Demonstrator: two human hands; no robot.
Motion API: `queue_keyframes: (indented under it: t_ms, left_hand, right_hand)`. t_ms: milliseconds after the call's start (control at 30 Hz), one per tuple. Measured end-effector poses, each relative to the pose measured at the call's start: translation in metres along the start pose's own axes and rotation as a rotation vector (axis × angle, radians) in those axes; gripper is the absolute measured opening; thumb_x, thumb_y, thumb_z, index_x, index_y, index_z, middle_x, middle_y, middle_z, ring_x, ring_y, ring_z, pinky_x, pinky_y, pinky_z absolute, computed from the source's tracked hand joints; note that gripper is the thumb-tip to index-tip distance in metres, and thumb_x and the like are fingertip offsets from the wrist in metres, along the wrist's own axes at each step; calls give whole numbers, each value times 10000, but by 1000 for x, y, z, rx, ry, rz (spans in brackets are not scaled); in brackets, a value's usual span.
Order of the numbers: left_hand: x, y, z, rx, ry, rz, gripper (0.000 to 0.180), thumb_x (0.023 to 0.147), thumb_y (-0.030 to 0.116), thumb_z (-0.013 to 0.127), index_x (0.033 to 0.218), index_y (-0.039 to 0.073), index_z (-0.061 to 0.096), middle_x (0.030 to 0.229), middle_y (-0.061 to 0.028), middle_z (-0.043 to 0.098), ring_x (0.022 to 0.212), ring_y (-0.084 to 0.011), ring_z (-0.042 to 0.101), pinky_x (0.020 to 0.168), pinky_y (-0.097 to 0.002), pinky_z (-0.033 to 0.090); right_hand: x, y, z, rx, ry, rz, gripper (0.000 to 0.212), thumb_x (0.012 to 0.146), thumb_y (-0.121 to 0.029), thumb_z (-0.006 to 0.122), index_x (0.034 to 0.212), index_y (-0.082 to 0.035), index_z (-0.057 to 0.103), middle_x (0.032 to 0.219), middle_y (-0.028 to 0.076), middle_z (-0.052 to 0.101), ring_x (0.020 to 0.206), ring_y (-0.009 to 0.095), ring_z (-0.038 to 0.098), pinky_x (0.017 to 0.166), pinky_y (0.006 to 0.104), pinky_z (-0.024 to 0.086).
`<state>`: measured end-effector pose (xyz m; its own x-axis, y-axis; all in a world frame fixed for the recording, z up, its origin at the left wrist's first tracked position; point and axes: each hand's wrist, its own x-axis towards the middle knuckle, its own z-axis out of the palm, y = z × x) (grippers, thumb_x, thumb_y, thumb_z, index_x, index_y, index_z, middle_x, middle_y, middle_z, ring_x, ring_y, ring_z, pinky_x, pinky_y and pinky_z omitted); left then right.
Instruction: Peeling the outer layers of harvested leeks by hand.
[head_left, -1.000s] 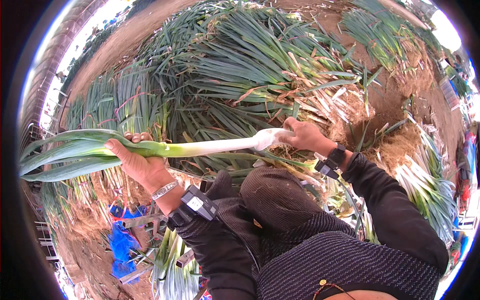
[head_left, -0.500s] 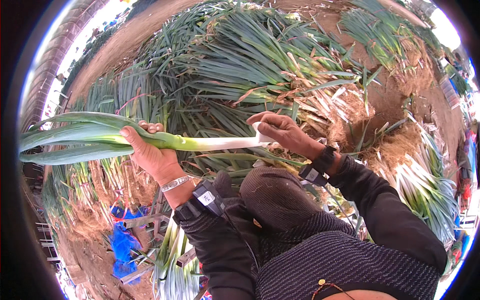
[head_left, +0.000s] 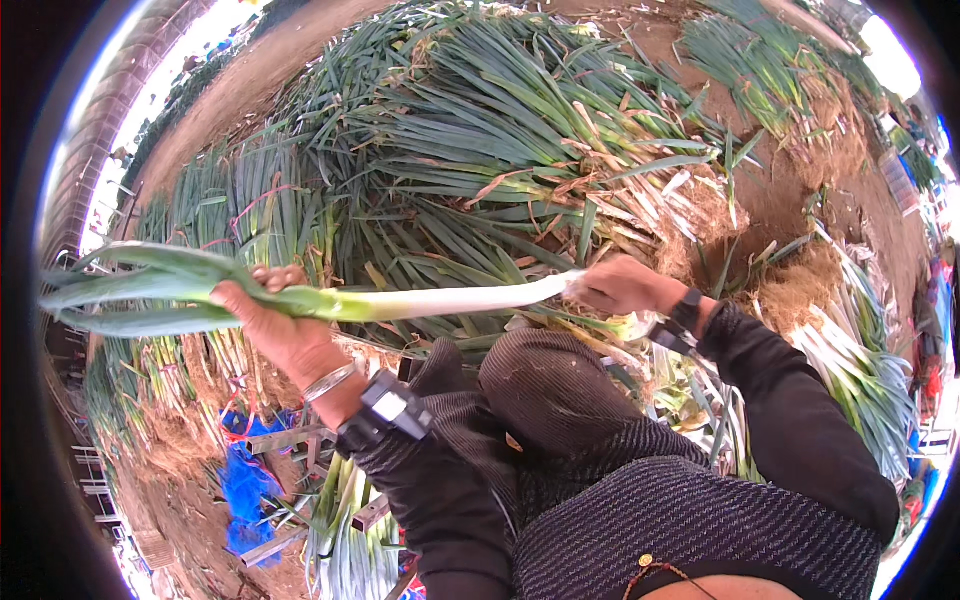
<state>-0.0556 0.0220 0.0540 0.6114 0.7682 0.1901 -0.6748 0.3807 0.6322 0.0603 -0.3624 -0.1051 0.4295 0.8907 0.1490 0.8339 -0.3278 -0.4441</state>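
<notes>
A long green onion [head_left: 440, 303] lies level across my view, leaves to the left and white shank to the right. My left hand [head_left: 285, 325] is wrapped round it where the green leaves meet the pale stem. At the white end, my right hand [head_left: 625, 287] is closed with its fingers bunched together. Motion blur hides whether those fingers pinch the stalk itself or a strip of its outer skin. Toward the right hand, the white part bends slightly upward.
Ahead lies a big heap of green onions [head_left: 480, 110], roots to the right. More bundles [head_left: 840, 360] are at the right, and another bundle [head_left: 350, 530] is below my left forearm. Blue plastic [head_left: 248, 490] and metal bars [head_left: 285, 438] are at the lower left.
My right hand has moved to the right, farther from my left hand, its fingers now bunched at the white end. The left hand has shifted slightly left and down with the green onion.
</notes>
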Motion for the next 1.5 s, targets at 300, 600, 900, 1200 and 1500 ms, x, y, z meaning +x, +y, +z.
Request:
queue_keyframes:
  t_ms: [300, 600, 900, 1200, 1500]
  left_hand:
    - [5, 26, -11, -144, -122, 84, 522, 711, 474, 766, 953, 75, 532, 750, 10, 527, 601, -78, 499, 611, -246, 404]
    - [3, 21, -17, -424, -449, 19, 658, 645, 500, 787, 1070, 35, 600, 733, 28, 497, 582, -63, 462, 578, -228, 336]
    - [3, 26, -21, -482, -571, 6, 665, 650, 488, 789, 1091, 21, 613, 736, 13, 524, 570, -64, 474, 578, -227, 352]
    - [-2, 14, -16, -449, -465, -11, 680, 661, 541, 754, 1075, 21, 613, 732, 27, 511, 579, -63, 471, 586, -229, 342]
    - [-11, -25, 1, -167, -465, -71, 638, 706, 603, 693, 1099, 113, 583, 762, 25, 512, 603, -79, 449, 601, -252, 341]
  right_hand:
    - [-98, 80, 29, -177, -43, 428, 321, 834, -428, 628, 908, -117, 658, 904, 104, 625, 869, 270, 630, 721, 405, 508]
    - [46, -24, -44, 307, 308, 79, 143, 834, -147, 678, 945, -58, 666, 887, 97, 630, 796, 282, 626, 698, 372, 498]
    - [61, -30, -41, -45, 62, -55, 93, 806, -189, 654, 807, -100, 626, 780, 47, 594, 714, 287, 626, 612, 392, 499]
    - [68, -11, -29, -271, -6, 74, 106, 782, -135, 615, 838, -57, 570, 813, 101, 619, 734, 301, 654, 619, 414, 511]
    - [142, -113, -67, 422, 100, -139, 393, 843, -246, 660, 1160, -33, 568, 951, 141, 635, 839, 251, 647, 736, 355, 514]
